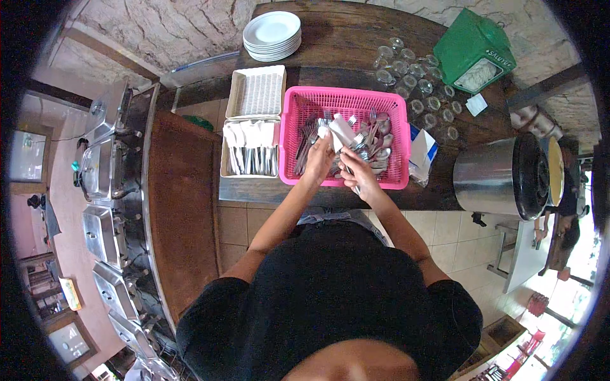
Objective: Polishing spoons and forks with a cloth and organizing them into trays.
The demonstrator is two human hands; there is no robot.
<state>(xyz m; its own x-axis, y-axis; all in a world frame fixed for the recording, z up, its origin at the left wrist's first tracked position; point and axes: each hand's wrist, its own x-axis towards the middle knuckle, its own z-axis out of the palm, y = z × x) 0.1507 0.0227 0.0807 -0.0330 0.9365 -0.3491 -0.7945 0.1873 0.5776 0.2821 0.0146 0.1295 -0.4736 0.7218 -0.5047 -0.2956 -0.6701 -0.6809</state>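
A pink plastic basket (347, 91) holds many loose forks and spoons and stands on the dark wooden table in front of me. Over its middle, my right hand (358, 172) grips cutlery whose handle end sticks out below the fingers. A white paper napkin (340, 129) is around or against the upper part of that cutlery. My left hand (320, 159) is at the napkin's left side, its fingertips on white paper. To the left, a cream plastic basket (224, 157) holds rows of cutlery with white napkins around their upper ends. Behind it lies another cream basket (259, 90) with a woven bottom.
White plates (272, 33) are stacked at the back left. Several upside-down glasses (416, 71) stand right of the pink basket, near a green house-shaped box (472, 47). A plastic packet (421, 152) and a large metal pot (483, 174) stand at right; metal chafing dishes (101, 233) line the far left.
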